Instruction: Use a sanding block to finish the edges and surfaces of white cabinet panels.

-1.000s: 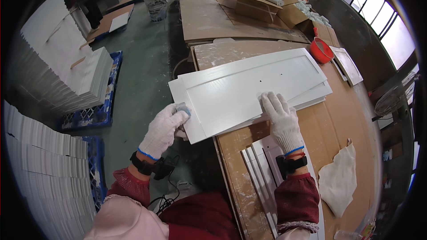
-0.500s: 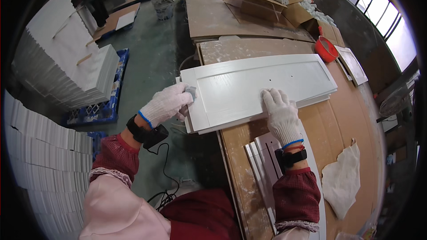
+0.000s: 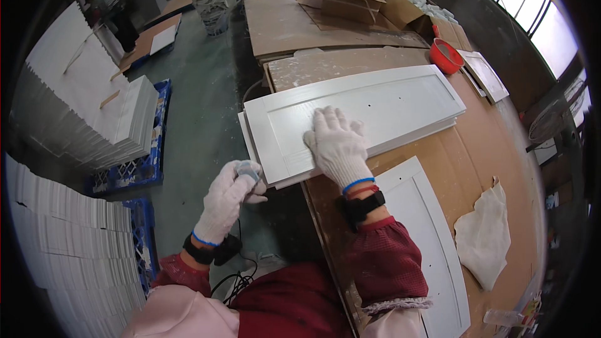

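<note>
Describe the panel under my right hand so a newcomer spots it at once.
Find the brown worktable right of the green floor. Crosswise on it, left end overhanging the edge, a white panel tops a small pile. Unlike the other panel lying nearer the person, it has the gloved right hand on it.

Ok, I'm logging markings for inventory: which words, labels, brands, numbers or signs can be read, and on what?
No text can be read.
Upper white recessed panel: no lettering visible.
Open cardboard box: none legible.
Multicoloured item, lower right: any print is too small and blurred.
</note>
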Available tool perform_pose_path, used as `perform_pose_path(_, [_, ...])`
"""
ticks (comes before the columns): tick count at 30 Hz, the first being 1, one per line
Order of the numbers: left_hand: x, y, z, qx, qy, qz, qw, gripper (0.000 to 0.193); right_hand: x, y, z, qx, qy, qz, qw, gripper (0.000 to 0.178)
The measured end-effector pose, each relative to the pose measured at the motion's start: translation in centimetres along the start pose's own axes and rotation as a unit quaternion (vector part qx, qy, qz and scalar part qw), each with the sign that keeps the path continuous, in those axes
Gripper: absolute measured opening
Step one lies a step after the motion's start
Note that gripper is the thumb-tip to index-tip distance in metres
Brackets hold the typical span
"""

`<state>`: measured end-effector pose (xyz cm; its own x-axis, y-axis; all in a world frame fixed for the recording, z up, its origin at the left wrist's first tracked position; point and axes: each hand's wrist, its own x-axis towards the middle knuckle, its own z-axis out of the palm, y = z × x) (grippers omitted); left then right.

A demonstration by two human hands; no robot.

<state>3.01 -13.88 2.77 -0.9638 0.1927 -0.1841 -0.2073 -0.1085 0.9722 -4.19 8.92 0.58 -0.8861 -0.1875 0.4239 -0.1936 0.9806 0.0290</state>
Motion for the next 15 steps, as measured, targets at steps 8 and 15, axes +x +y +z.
perform_pose_path(8, [-4.6,-3.9,-0.7,-0.039,-0.071,-0.062,0.995,0.029,-2.0,-1.3,-9.3,0.701,-0.314,0.065,0.637,0.032])
perform_pose_path(15, [-4.9,-5.1,1.7,0.028,-0.297,-0.162,0.94,0.032,-13.8,0.5,-12.6,0.524,-0.349,0.064,0.774,0.034])
